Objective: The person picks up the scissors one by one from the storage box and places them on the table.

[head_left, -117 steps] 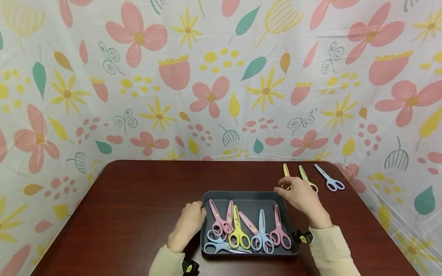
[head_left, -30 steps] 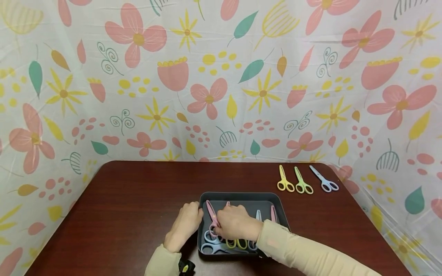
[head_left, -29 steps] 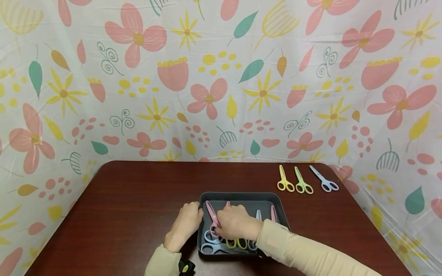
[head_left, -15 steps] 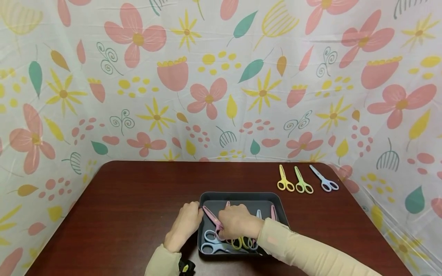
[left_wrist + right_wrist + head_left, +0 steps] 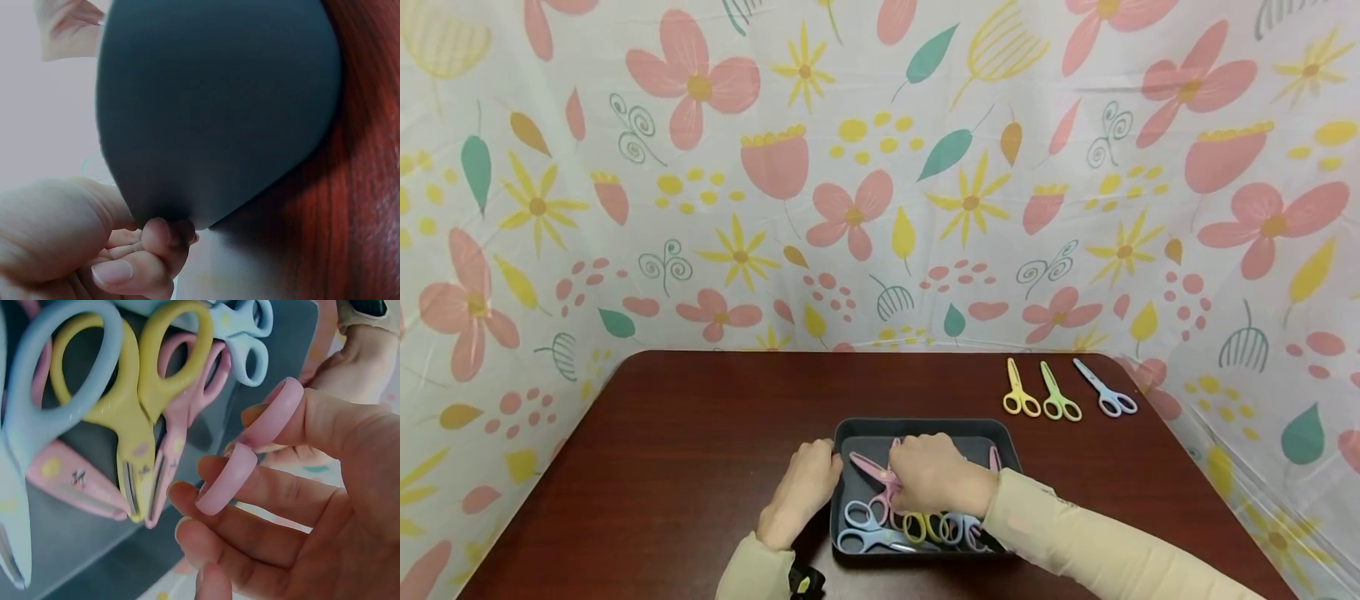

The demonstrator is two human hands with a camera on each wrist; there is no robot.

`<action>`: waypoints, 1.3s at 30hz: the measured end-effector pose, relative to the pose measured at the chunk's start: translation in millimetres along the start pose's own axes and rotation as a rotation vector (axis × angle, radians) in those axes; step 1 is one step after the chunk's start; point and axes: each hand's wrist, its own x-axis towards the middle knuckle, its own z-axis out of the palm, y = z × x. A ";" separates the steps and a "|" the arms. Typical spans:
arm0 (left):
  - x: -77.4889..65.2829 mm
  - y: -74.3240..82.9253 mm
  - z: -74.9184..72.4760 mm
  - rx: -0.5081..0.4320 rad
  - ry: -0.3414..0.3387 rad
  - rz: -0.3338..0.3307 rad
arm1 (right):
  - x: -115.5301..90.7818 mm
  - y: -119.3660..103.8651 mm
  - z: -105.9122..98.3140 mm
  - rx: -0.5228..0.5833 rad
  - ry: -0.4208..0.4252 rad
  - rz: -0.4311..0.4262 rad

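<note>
My left hand (image 5: 805, 487) grips the left edge of a dark grey tray (image 5: 925, 427); in the left wrist view its curled fingers meet at the corner of the tray wall (image 5: 219, 94). Over the tray, my right hand (image 5: 934, 475) holds pink scissors (image 5: 871, 468), blades pointing left. The right wrist view shows the pink handle loops (image 5: 227, 480) between thumb and fingers. Beneath lie blue scissors (image 5: 868, 539), yellow scissors (image 5: 134, 444), more pink scissors (image 5: 172, 447) and light blue scissors (image 5: 103, 362). My right hand and sleeve cover part of them in the head view.
Yellow scissors (image 5: 1018, 392), green scissors (image 5: 1057, 396) and pale blue scissors (image 5: 1107, 392) lie in a row at the back right of the brown table (image 5: 715, 417). A flower-patterned curtain (image 5: 850, 292) hangs behind the table and along both sides.
My right hand has gone from the yellow scissors at the back right into the tray and taken hold of pink scissors. Their blades have swung further left. My left hand stays at the tray.
</note>
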 end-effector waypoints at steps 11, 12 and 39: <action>-1.5 0.2 0.0 -0.006 -0.005 -0.009 | -9.6 16.6 -24.0 0.010 0.169 -0.015; -1.7 0.0 -0.1 -0.006 -0.003 -0.003 | -9.7 18.2 -26.0 -0.004 0.192 -0.009; -1.2 0.6 0.8 -0.002 -0.006 -0.008 | 18.4 90.8 -14.6 -0.020 0.416 0.260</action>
